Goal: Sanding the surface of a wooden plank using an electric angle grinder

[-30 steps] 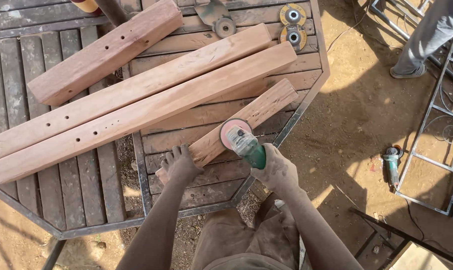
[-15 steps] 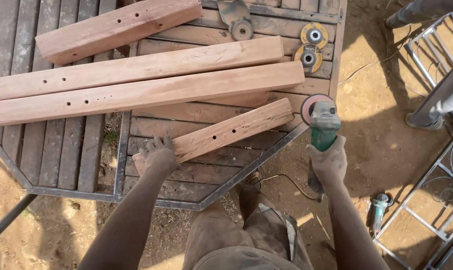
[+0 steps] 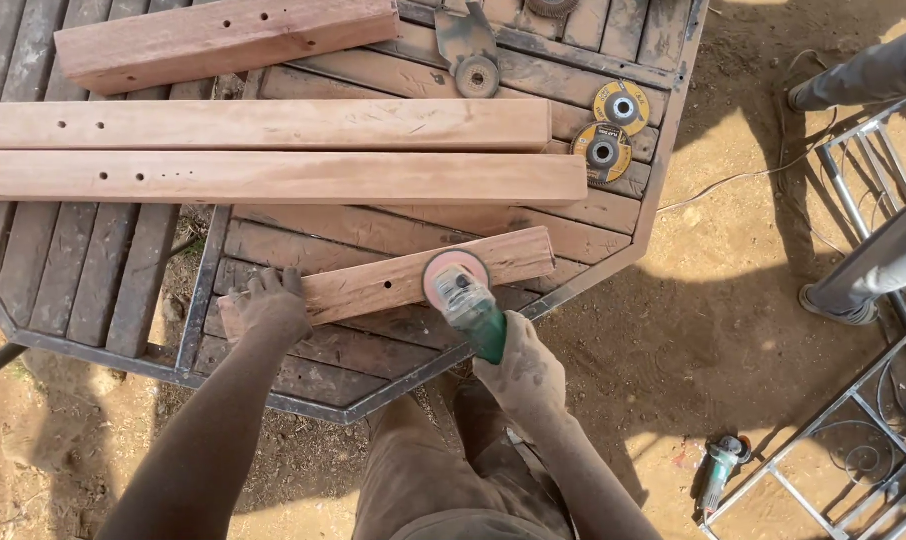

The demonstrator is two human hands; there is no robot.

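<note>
A short reddish wooden block [image 3: 373, 285] lies slanted on the slatted wooden table [image 3: 393, 345] near its front edge. My left hand [image 3: 268, 305], in a dusty glove, presses down on the block's left end. My right hand [image 3: 523, 375], also gloved, grips a green angle grinder [image 3: 468, 300]. The grinder's round pinkish sanding disc [image 3: 455, 275] rests on the top face of the block, right of its middle.
Two long drilled wooden beams [image 3: 273, 150] and a shorter thick beam [image 3: 223, 40] lie further back on the table. Two yellow grinding discs [image 3: 608, 125] and a metal guard [image 3: 468, 50] sit at the back right. Another grinder [image 3: 718, 470], a metal frame [image 3: 873, 420] and a person's legs [image 3: 873, 180] are on the dirt at right.
My right hand brought the grinder from beyond the block's right end back onto the block's top face. My left hand stayed on the left end.
</note>
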